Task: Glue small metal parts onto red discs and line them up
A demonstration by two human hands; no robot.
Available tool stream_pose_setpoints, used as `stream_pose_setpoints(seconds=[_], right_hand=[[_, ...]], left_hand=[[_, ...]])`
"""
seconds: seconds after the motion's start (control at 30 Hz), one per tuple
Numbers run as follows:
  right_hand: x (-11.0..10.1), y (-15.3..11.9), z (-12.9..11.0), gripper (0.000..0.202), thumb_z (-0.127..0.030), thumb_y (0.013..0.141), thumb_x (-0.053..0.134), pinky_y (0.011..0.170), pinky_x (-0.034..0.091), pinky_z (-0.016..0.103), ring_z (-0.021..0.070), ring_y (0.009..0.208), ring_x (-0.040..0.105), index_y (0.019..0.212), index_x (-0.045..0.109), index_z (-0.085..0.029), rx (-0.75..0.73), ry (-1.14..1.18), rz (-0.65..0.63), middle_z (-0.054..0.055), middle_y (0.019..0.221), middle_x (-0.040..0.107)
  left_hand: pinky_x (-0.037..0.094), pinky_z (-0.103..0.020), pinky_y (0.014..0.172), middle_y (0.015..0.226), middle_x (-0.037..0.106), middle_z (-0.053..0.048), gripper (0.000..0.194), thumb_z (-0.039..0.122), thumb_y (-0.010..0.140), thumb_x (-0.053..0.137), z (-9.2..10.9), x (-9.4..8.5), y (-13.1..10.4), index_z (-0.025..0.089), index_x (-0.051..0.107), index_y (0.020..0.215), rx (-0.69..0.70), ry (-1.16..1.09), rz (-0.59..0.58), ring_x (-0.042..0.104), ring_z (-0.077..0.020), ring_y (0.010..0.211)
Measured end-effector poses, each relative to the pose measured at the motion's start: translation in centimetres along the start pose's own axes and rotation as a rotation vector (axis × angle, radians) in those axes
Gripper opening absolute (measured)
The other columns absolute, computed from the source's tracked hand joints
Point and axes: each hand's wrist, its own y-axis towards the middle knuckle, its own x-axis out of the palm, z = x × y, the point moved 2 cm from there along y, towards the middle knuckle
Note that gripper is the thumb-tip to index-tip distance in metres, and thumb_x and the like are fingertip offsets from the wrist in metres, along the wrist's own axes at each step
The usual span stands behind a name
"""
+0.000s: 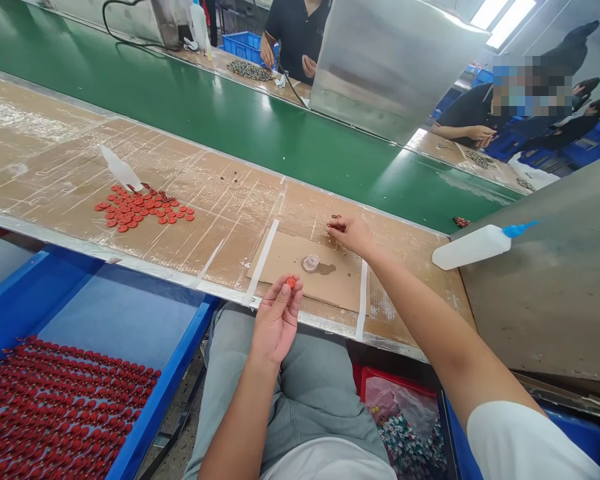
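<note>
My left hand [280, 317] holds a small round red disc [291, 282] between thumb and fingers, just over the table's front edge. Farther right, my right hand [349, 235] is closed in a pinch on a small dark red piece [336, 228]; another small piece [336, 216] lies just beyond it. Between the hands a small clear cup [311, 263] stands on a taped cardboard sheet [325, 290], with a wet dark patch around it. To the left on the table is a spread pile of red discs [125, 210].
A white bottle with a blue tip [473, 247] lies at the right by a metal panel [555, 267]. Beyond the table runs a green belt [205, 107]. A blue tray [180, 353] at lower left holds rows of red pieces. People sit across the belt.
</note>
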Motion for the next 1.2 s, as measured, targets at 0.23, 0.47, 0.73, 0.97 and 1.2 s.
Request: stream_pose_setpoints(seconds=[0.23, 0.47, 0.73, 0.97, 1.2], right_hand=[[1.4, -7.0, -1.3, 0.036, -0.041, 0.072, 0.073, 0.068, 0.057, 0.031, 0.0166, 0.069, 0.068, 0.098, 0.071, -0.016, -0.042, 0.618, 0.354, 0.007, 0.083, 0.074], [3.2, -10.5, -4.0, 0.023, -0.036, 0.079, 0.069, 0.067, 0.054, 0.029, 0.0140, 0.070, 0.065, 0.097, 0.073, -0.023, -0.163, 0.532, 0.571, 0.004, 0.091, 0.075], [4.0, -10.4, -4.1, 0.022, -0.028, 0.078, 0.070, 0.063, 0.053, 0.028, 0.0136, 0.067, 0.065, 0.099, 0.072, -0.023, -0.300, 0.458, 0.651, 0.003, 0.085, 0.075], [3.8, -10.5, -4.2, 0.014, -0.026, 0.080, 0.068, 0.065, 0.054, 0.030, 0.0134, 0.064, 0.063, 0.093, 0.072, -0.025, -0.363, 0.354, 0.639, 0.001, 0.083, 0.074], [3.8, -10.5, -4.5, 0.014, -0.023, 0.082, 0.067, 0.071, 0.055, 0.032, 0.0154, 0.072, 0.066, 0.094, 0.071, -0.025, -0.456, 0.313, 0.584, 0.002, 0.086, 0.074]], left_hand=[[0.054, -0.015, 0.086, 0.103, 0.073, -0.003, 0.019, 0.012, 0.079, 0.067, -0.2, 0.0, 0.0, 0.016, 0.071, 0.098, -0.011, 0.019, 0.002, 0.069, -0.0096, 0.094], [0.055, -0.015, 0.084, 0.101, 0.074, -0.003, 0.020, 0.009, 0.079, 0.067, -0.5, 0.2, -0.1, 0.016, 0.071, 0.097, -0.032, 0.024, -0.023, 0.069, -0.0095, 0.093], [0.055, -0.015, 0.083, 0.101, 0.074, -0.003, 0.020, 0.011, 0.078, 0.068, -0.4, -0.1, 0.1, 0.017, 0.071, 0.097, -0.028, 0.022, 0.000, 0.069, -0.0093, 0.093], [0.055, -0.015, 0.082, 0.101, 0.074, -0.002, 0.020, 0.011, 0.078, 0.069, -0.7, 0.0, 0.1, 0.017, 0.070, 0.097, -0.042, 0.021, 0.002, 0.069, -0.0099, 0.093], [0.055, -0.016, 0.083, 0.101, 0.073, -0.003, 0.020, 0.011, 0.079, 0.068, -0.6, 0.1, 0.1, 0.016, 0.070, 0.097, -0.038, 0.026, 0.009, 0.069, -0.0100, 0.094]])
